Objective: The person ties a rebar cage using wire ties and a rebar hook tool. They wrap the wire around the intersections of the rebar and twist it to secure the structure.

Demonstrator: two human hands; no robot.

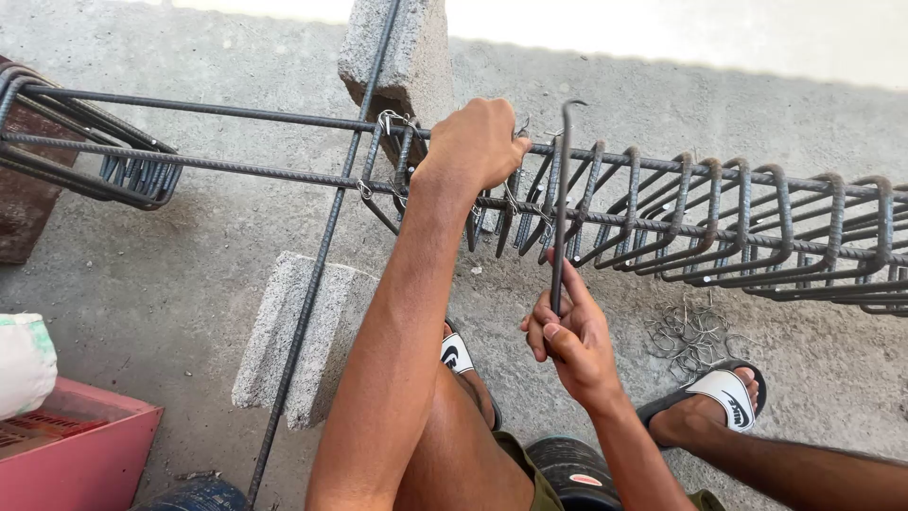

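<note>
Rebar cage [662,218] of long bars and closely spaced stirrups runs horizontally across the head view, propped on a concrete block [402,57] above the concrete ground. The left hand [478,142], arm stretched forward, is clenched over the top bar where stirrups bunch together. The right hand [572,341], held lower and nearer the body, grips the shaft of a hooked tying tool [561,208], which stands nearly upright with its hook just above the cage. Loose wire ties [695,336] lie by a sandalled foot [719,393].
</note>
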